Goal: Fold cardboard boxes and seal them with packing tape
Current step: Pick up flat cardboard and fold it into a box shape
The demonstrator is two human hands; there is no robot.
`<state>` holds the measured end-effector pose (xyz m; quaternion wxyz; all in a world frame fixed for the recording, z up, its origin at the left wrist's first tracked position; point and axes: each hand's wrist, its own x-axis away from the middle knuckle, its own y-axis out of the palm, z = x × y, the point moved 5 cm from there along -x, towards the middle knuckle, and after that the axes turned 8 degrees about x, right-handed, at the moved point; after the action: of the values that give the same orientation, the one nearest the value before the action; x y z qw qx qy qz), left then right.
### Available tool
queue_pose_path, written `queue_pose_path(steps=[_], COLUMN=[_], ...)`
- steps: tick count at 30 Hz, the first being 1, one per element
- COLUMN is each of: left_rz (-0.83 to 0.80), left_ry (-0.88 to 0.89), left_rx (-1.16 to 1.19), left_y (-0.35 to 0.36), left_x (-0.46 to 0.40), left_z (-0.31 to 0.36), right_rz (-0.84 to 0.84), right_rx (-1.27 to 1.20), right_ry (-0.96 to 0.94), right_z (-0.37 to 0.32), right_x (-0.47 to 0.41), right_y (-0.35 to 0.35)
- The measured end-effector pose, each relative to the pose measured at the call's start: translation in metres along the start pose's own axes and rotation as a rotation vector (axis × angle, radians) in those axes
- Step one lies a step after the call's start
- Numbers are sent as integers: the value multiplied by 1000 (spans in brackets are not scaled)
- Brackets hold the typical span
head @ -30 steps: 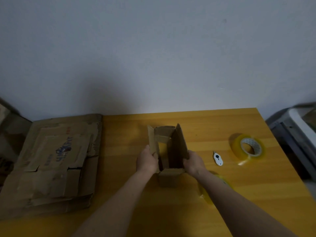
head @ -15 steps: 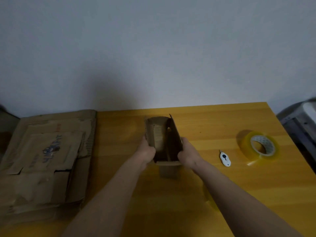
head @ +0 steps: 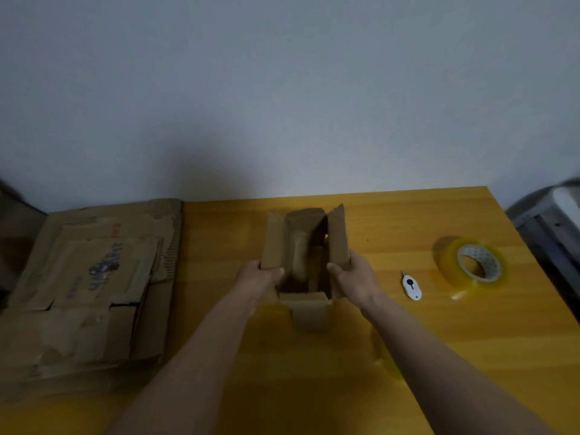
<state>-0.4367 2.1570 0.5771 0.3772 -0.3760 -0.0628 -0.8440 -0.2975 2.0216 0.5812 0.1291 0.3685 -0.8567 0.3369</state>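
Flanking box point(head: 306, 246): cardboard stack point(head: 91, 287), tape roll point(head: 470, 265).

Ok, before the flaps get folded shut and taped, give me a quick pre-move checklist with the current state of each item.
1. Both hands on the box: ok. The left hand grips the left flap and the right hand grips the right flap of the small cardboard box.
2. Flaps ready to fold: ok. All still stand open; none is folded in.
3. Bottom sealed: cannot tell; the inside is dark.
4. Tape within reach: ok. The tape roll lies on the table, right of the box.
5. Cutter at hand: ok. The small white cutter lies between box and roll.
6. Hand free for tape: not ok.
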Motion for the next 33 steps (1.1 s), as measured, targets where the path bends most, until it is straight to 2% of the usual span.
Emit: queue_pose_path(steps=[2, 6, 8, 12, 18, 23, 27, 30, 33], left_rz=[67, 142, 120, 44, 158, 125, 56, -175, -414], left_ry=[65, 273, 343, 413, 474, 530, 533, 418, 266], left_rx=[105, 47, 81, 31, 34, 26, 87, 167, 367], left_y=[-1, 7, 10, 9, 1, -13, -19, -6, 2], left_x=[-8, -29, -40, -60, -47, 1, 39, 59, 52], left_z=[-3, 4, 8, 8, -16, -36, -45, -78, -115], right_rz=[3, 50, 101, 217, 187, 209, 210, 172, 150], right_rx=[-6, -113, -157, -149, -393, -510, -445, -361, -401], right_ry=[1, -25, -69, -153, -195, -184, -244, -190, -181], right_z=[3, 7, 9, 17, 36, 52, 59, 85, 98], right_x=[-5, -23, -29, -34, -5, 53, 83, 92, 98], right_y=[-4, -9, -10, -11, 2, 8, 10, 24, 36])
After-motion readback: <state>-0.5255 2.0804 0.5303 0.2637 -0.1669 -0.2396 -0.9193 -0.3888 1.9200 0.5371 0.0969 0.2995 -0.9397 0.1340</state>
